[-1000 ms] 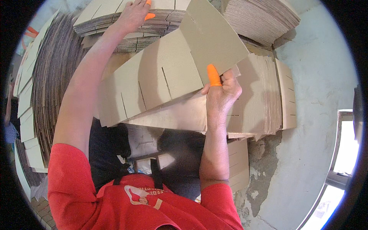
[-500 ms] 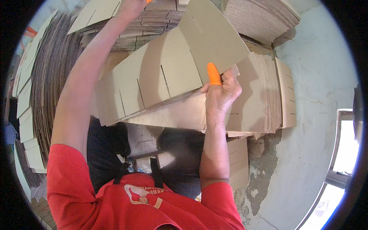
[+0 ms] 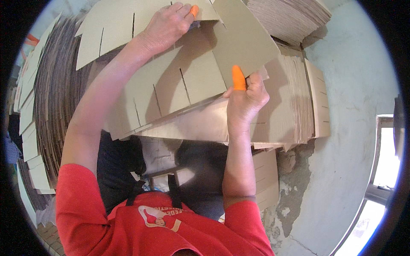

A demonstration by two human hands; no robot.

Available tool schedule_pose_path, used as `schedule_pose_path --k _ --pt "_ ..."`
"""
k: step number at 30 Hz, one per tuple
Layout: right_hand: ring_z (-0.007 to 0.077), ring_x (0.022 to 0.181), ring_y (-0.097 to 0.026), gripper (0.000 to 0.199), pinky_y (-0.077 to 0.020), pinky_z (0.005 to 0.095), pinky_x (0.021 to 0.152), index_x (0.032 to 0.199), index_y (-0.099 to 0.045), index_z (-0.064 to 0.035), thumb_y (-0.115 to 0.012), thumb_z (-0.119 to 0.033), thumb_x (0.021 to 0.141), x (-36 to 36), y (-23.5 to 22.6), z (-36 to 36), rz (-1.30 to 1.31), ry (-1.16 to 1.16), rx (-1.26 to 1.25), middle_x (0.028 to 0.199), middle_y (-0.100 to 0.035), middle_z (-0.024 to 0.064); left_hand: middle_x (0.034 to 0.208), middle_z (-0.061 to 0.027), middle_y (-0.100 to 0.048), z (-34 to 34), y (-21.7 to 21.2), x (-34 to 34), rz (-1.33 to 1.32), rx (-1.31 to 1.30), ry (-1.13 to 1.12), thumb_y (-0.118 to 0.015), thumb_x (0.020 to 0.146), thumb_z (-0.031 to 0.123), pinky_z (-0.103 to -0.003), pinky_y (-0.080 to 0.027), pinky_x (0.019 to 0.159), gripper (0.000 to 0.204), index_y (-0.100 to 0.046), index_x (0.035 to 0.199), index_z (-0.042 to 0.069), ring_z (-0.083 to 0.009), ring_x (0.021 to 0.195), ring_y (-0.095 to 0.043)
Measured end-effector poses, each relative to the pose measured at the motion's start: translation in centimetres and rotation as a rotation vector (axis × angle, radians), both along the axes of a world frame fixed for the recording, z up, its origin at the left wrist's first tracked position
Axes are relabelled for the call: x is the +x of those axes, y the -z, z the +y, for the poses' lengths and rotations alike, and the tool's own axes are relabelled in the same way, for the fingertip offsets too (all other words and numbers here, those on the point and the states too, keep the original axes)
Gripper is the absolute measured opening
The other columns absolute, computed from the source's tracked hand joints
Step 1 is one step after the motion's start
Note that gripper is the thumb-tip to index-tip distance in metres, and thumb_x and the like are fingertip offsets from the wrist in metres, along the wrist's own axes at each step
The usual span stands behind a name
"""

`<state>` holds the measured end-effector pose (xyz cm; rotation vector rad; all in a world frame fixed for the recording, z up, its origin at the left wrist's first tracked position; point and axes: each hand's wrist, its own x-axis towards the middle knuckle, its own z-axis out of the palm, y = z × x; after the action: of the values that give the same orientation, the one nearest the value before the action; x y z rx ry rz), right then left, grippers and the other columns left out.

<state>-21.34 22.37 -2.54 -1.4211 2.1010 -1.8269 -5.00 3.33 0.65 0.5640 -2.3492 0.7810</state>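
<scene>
My left hand, an orange finger cot on one digit, is closed on the near edge of a slotted cardboard strip at the upper left. The strip's right end meets a cardboard panel that stands tilted up. My right hand, its thumb in an orange finger cot, grips this panel by its lower edge. Beneath both hands lies a slotted cardboard sheet, partly in the left arm's shadow. Most of my left fingertips are hidden.
Tall stacks of cardboard rise along the left. Another stack lies at the far right, and upright sheets stand beside the peeling wall. A window is at the right edge. My knees are below the work.
My left hand has come nearer and to the right, drawing the slotted cardboard strip over the sheet below. My right hand keeps its grip on the panel, almost unmoved.
</scene>
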Motion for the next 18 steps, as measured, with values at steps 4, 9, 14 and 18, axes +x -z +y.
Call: schedule_pose_path --k 4,9,14,18 --pt "0.0292 0.049 -0.056 0.063 -0.0479 0.0359 0.05 0.138 -0.043 -0.008 -0.072 -0.004 0.083 1.3 -1.4 0.3 0.155 0.064 0.069 0.073 -0.063 0.0177 0.091 -0.0069 -0.059 3.6 -0.9 -0.1 0.071 0.022 0.105 -0.064 0.074 0.008 -0.03 -0.054 0.071 0.031 -0.058 0.103 0.001 -0.0208 0.085 -0.059" --pt "0.0307 0.053 -0.06 0.074 -0.0507 0.037 0.052 0.149 -0.031 -0.007 -0.065 0.001 0.084 1.7 -2.3 0.7 0.445 0.101 0.011 0.077 -0.065 0.0178 0.089 -0.0075 -0.061 10.9 -2.4 0.2 0.211 0.167 0.285 -0.06 0.075 0.009 -0.032 -0.054 0.072 0.023 -0.061 0.096 0.001 -0.0221 0.084 -0.061" --pt "0.039 0.061 -0.062 0.064 -0.0521 0.0406 0.055 0.143 -0.041 -0.0028 -0.053 0.012 0.081 3.5 -6.4 2.9 0.639 0.041 0.22 0.076 -0.063 0.0211 0.092 -0.0072 -0.065 15.3 -5.0 3.0 0.109 0.468 0.161 -0.064 0.081 0.02 -0.035 -0.055 0.072 0.025 -0.063 0.098 0.002 -0.0232 0.088 -0.063" --pt "0.0397 0.072 -0.066 0.035 -0.0529 0.05 0.063 0.116 -0.059 0.0028 -0.054 -0.002 0.082 3.7 -8.0 0.1 0.848 -0.189 0.314 0.08 -0.065 0.0222 0.098 -0.008 -0.068 15.3 -7.0 5.5 0.176 0.431 0.065 -0.071 0.08 0.038 -0.037 -0.055 0.075 0.043 -0.065 0.106 0.005 -0.0243 0.091 -0.064"
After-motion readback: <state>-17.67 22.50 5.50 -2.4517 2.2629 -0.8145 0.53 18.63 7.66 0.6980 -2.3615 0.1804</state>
